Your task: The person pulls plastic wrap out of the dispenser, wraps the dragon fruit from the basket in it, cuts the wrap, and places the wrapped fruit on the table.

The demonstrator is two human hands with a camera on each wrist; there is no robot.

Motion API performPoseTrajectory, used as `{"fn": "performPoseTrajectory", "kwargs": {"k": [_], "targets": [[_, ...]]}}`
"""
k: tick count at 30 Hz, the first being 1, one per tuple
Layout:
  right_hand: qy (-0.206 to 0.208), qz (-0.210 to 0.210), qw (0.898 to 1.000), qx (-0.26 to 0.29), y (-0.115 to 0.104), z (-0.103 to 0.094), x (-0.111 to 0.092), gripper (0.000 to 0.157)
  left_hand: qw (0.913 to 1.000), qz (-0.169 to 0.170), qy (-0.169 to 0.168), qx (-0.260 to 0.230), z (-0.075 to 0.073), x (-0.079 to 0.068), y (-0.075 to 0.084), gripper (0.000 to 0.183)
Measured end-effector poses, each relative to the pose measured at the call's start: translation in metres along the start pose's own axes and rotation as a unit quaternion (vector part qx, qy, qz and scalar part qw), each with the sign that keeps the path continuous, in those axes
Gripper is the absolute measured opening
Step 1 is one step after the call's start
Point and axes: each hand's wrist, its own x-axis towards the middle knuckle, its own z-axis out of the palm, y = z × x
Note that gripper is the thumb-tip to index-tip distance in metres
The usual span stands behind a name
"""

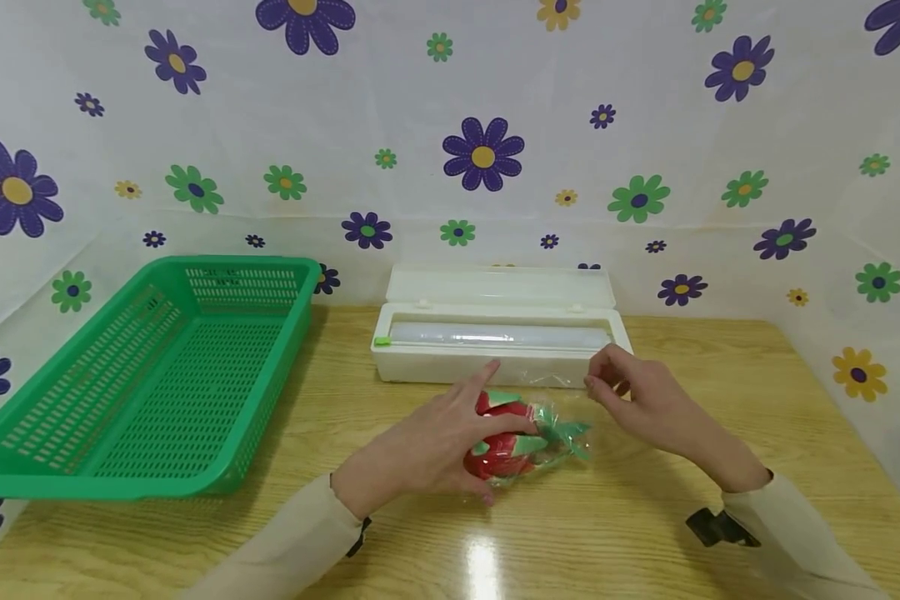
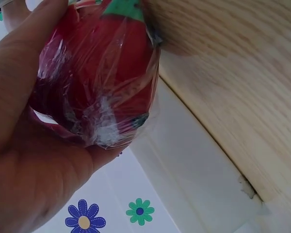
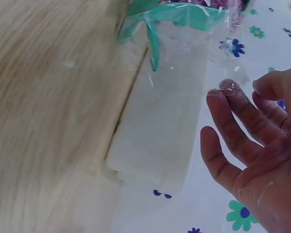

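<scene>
A red dragon fruit [image 1: 504,450] with green scales lies on the table, wrapped in clear plastic wrap [image 2: 104,114]. My left hand [image 1: 442,437] grips it from the left, fingers spread over its top and thumb along the near side. In the left wrist view, wrinkled film covers the rounded end within the left palm. Green leaf tips stick out toward the right under loose film. At that side my right hand [image 1: 641,400] pinches the film's loose edge, which reaches the fingertips in the right wrist view, thumb and fingers close together.
Behind the hands stands a white wrap dispenser [image 1: 435,367], its lid raised and a roll of film [image 1: 495,335] inside. A green slider [image 1: 382,342] sits at its left end. On the left is a green perforated basket [image 1: 228,467]. A flower-patterned cloth [image 1: 412,100] backs the wooden table [image 1: 600,542].
</scene>
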Motion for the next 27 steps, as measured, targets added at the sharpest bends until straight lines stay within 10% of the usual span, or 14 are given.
{"fn": "performPoseTrajectory", "kwargs": {"k": [5,12,27], "targets": [[0.016,-0.012,0.997,-0.081,-0.006,-0.001,-0.003,0.014,0.9998,-0.003,-0.001,0.018,0.000,0.000,0.000,0.090],[0.029,-0.136,0.964,-0.228,-0.001,0.006,-0.009,0.035,0.9997,-0.006,0.000,0.023,0.002,0.000,0.002,0.089],[0.096,-0.174,0.929,-0.312,0.002,0.025,-0.002,0.025,0.9995,-0.014,-0.008,0.028,0.002,0.000,0.002,0.087]]}}
